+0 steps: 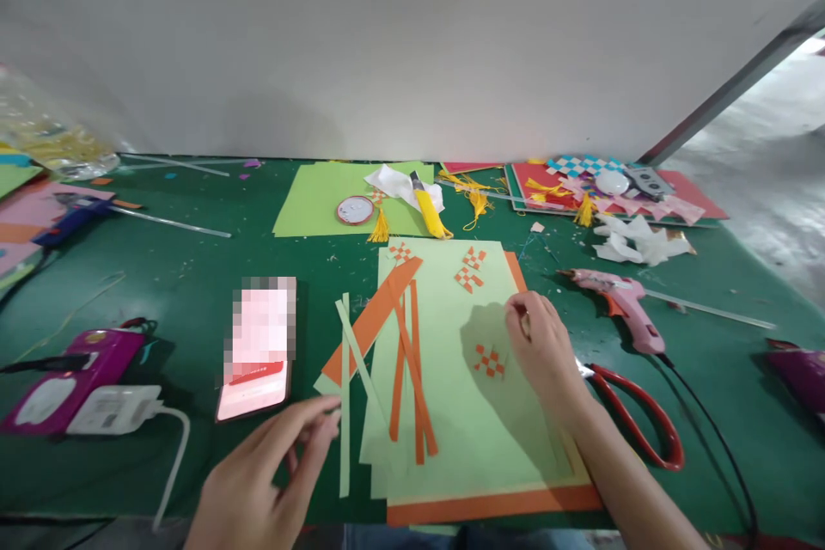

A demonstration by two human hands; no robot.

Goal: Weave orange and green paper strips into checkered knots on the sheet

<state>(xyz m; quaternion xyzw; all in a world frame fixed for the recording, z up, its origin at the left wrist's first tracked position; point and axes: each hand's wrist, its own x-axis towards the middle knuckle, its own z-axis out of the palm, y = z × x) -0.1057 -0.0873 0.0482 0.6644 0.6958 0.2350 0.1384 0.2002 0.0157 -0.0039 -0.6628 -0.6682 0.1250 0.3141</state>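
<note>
Pale green paper sheets, stacked: under your right hand, its fingertips bunched together; whether they pinch anything, cannot tell. Broad orange paper strip: beyond your left hand, thumb and forefinger tips drawn close, contents unclear. Narrow pale green paper strip: just beside those tips. Thin orange paper strips: between your hands. Small orange-and-green checkered paper piece: near your right fingertips, to their left.

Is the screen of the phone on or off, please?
On: the phone lies face up, lit in pink, white and red.
</note>
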